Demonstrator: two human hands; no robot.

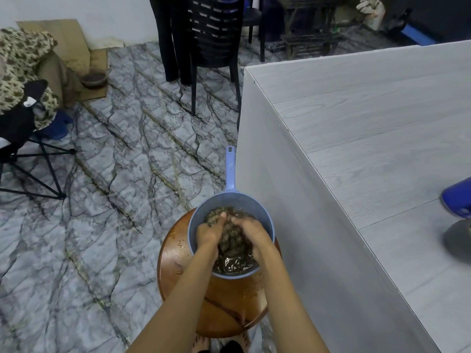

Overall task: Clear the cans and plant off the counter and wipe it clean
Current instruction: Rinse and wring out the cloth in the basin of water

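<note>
On one round wooden stool (229,301): one blue handled basin (230,198), holding one left hand (209,233), one right hand (252,231), one dark wet cloth (232,242); right of the stool, one bench (369,149).

Scoop (257,212): blue-grey bowl, light blue handle.
Rag (230,240): mottled dark brown-green.
Stool (224,301): glossy reddish brown.
Counter (369,149): pale grey woodgrain.
Floor (114,187): grey marble, dark and gold veining.
Chair (216,42): black.
Can (458,194): deep blue.

Blue plastic dipper (204,211), long handle pointing away, on round wooden stool (229,307) just beside grey counter (369,138). Inside: murky water, dark sodden cloth (230,242). Left hand (209,231) and right hand (252,234) both curled round cloth. Blue can (458,197) on counter, cut off at right border. Marbled floor (114,174) beneath; black chair (214,34) beyond
</note>
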